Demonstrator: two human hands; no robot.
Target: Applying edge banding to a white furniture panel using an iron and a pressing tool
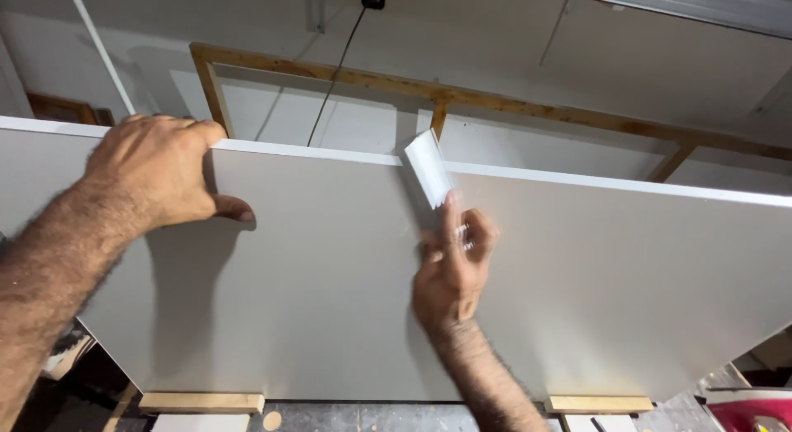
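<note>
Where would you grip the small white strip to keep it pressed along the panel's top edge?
Probably by its lower end, from the near side, as the right hand does. The white strip tilts up over the top edge of the white panel, so its upper end must stay free. The left hand steadies the edge.

The large white flat board (346,300) runs out of view at the left and right edges. The left hand (161,172) hooks its fingertips behind the board's top edge, hiding them. In front of the board, the right hand (452,267) and its small white strip (429,166) are motion-blurred.
</note>
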